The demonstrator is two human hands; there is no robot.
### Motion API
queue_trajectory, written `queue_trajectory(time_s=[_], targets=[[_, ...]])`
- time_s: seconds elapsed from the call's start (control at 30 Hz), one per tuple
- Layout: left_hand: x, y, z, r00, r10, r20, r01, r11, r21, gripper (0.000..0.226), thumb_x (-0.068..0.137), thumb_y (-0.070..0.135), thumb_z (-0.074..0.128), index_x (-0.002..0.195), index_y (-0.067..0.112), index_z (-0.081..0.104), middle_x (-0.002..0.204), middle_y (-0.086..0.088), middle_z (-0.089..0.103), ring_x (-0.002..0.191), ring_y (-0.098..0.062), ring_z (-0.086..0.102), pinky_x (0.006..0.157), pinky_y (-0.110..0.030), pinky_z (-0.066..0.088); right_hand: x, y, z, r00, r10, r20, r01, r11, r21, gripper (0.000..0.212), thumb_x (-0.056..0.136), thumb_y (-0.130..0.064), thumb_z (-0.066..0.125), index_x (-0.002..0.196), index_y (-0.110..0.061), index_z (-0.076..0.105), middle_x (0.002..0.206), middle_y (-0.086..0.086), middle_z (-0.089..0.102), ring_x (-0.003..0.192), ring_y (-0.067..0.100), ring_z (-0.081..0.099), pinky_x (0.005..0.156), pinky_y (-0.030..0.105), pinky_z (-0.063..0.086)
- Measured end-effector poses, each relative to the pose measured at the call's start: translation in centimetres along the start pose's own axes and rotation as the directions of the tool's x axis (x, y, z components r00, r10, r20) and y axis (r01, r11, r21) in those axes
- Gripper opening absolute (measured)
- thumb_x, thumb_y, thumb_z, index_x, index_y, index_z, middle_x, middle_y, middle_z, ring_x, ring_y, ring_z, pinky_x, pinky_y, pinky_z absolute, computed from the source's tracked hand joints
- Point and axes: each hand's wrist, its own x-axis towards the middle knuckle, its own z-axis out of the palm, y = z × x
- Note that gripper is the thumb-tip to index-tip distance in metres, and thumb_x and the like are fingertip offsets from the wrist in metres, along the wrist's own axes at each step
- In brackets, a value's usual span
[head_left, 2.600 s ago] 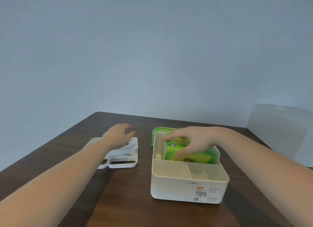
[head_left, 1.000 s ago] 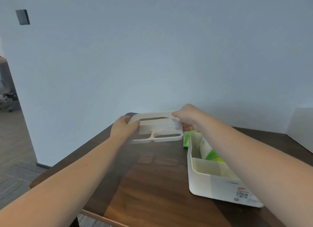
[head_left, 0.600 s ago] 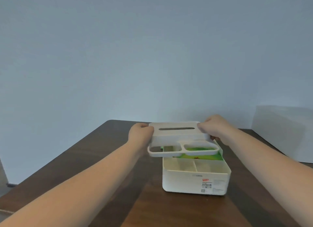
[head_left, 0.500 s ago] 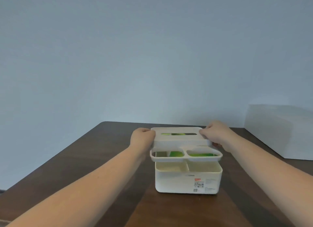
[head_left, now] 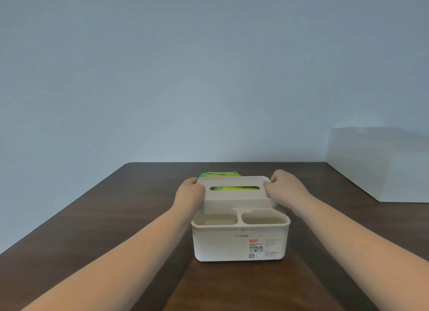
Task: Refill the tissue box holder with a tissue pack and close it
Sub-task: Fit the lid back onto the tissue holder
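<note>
The white tissue box holder (head_left: 239, 243) stands on the dark wooden table (head_left: 116, 217) in front of me. Its white lid (head_left: 234, 197) sits on top of it, with the raised slotted part at the back and two open cups at the front. Through the slot shows the green tissue pack (head_left: 232, 188) inside. My left hand (head_left: 189, 193) grips the lid's left end and my right hand (head_left: 285, 187) grips its right end.
A second green tissue pack (head_left: 219, 174) lies on the table just behind the holder. A white box (head_left: 380, 166) stands at the table's back right by the wall.
Both hands carried the lid from the left over the holder and lowered it; it now sits on the holder's rim instead of hovering above it.
</note>
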Motion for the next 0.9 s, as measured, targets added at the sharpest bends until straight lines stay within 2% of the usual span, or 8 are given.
queue_trajectory(time_s=[0.2, 0.3, 0.33, 0.4, 0.53, 0.67, 0.8, 0.9], targets=[[-0.1, -0.3, 0.0, 0.999, 0.009, 0.051, -0.006, 0.999, -0.044, 0.029, 0.084, -0.005, 0.034, 0.066, 0.018, 0.036, 0.062, 0.003, 0.035, 0.055, -0.016, 0.029, 0.051, -0.029, 0.021, 0.5, 0.5, 0.4, 0.995, -0.012, 0.095, 0.002, 0.994, 0.108, 0.023, 0.097, -0.028, 0.037, 0.101, -0.012, 0.053, 0.085, 0.001, 0.056, 0.074, 0.017, 0.049, 0.055, 0.028, 0.035], [-0.3, -0.5, -0.1, 0.996, 0.021, 0.081, -0.015, 0.997, -0.070, 0.021, 0.085, -0.004, 0.033, 0.079, 0.012, 0.046, 0.064, -0.001, 0.039, 0.055, -0.017, 0.032, 0.051, -0.029, 0.022, 0.3, 0.5, 0.3, 0.987, -0.060, 0.151, 0.036, 0.987, 0.159, 0.045, 0.100, -0.027, 0.032, 0.143, -0.019, 0.040, 0.144, 0.003, 0.047, 0.120, 0.023, 0.049, 0.086, 0.033, 0.047], [-0.3, -0.5, -0.1, 0.996, 0.022, 0.081, -0.015, 0.997, -0.075, 0.022, 0.085, -0.003, 0.033, 0.081, 0.012, 0.048, 0.065, -0.002, 0.040, 0.056, -0.017, 0.033, 0.051, -0.029, 0.023, 0.2, 0.5, 0.2, 0.985, -0.071, 0.154, 0.047, 0.987, 0.154, 0.048, 0.100, -0.026, 0.030, 0.149, -0.021, 0.032, 0.153, 0.001, 0.037, 0.133, 0.024, 0.041, 0.099, 0.036, 0.043], [-0.2, -0.5, 0.0, 0.997, 0.024, 0.077, -0.018, 0.997, -0.070, 0.024, 0.086, -0.003, 0.033, 0.086, 0.010, 0.053, 0.068, -0.003, 0.044, 0.056, -0.017, 0.036, 0.050, -0.028, 0.025, 0.2, 0.3, 0.1, 0.984, -0.083, 0.159, 0.058, 0.986, 0.154, 0.049, 0.101, -0.025, 0.029, 0.150, -0.022, 0.029, 0.156, 0.002, 0.032, 0.138, 0.025, 0.036, 0.105, 0.037, 0.039], [0.2, -0.6, 0.0, 0.998, 0.019, 0.065, -0.017, 0.999, -0.036, 0.032, 0.086, -0.001, 0.033, 0.100, 0.003, 0.061, 0.080, -0.008, 0.050, 0.067, -0.022, 0.041, 0.054, -0.029, 0.029, 0.4, 0.3, 0.1, 0.985, -0.070, 0.156, 0.042, 0.984, 0.175, 0.045, 0.100, -0.024, 0.030, 0.145, -0.022, 0.036, 0.142, 0.006, 0.047, 0.108, 0.024, 0.050, 0.081, 0.032, 0.042], [0.2, -0.5, -0.1, 0.997, 0.000, 0.072, 0.003, 0.999, -0.038, 0.031, 0.086, -0.001, 0.033, 0.097, 0.009, 0.060, 0.075, -0.005, 0.050, 0.061, -0.019, 0.042, 0.053, -0.028, 0.032, 0.8, 0.3, 0.3, 0.988, -0.071, 0.140, 0.049, 0.987, 0.156, 0.041, 0.100, -0.023, 0.030, 0.139, -0.021, 0.042, 0.119, 0.006, 0.055, 0.078, 0.017, 0.051, 0.055, 0.027, 0.036], [0.3, -0.4, -0.4, 0.993, -0.041, 0.110, 0.052, 0.994, -0.101, 0.034, 0.088, 0.002, 0.035, 0.101, 0.012, 0.065, 0.096, -0.013, 0.060, 0.082, -0.025, 0.053, 0.074, -0.034, 0.042, 1.1, 0.5, 0.3, 0.988, -0.066, 0.138, 0.045, 0.988, 0.146, 0.042, 0.098, -0.020, 0.030, 0.137, -0.020, 0.043, 0.110, 0.006, 0.057, 0.066, 0.015, 0.048, 0.050, 0.027, 0.035], [0.0, -0.5, -0.4, 0.991, -0.041, 0.127, 0.058, 0.989, -0.137, 0.034, 0.090, 0.003, 0.034, 0.095, 0.015, 0.065, 0.098, -0.014, 0.062, 0.085, -0.027, 0.054, 0.078, -0.037, 0.043, 0.9, 0.3, 0.3, 0.990, -0.060, 0.124, 0.046, 0.993, 0.111, 0.045, 0.094, -0.016, 0.031, 0.137, -0.018, 0.045, 0.113, 0.009, 0.060, 0.077, 0.021, 0.057, 0.061, 0.033, 0.048]])
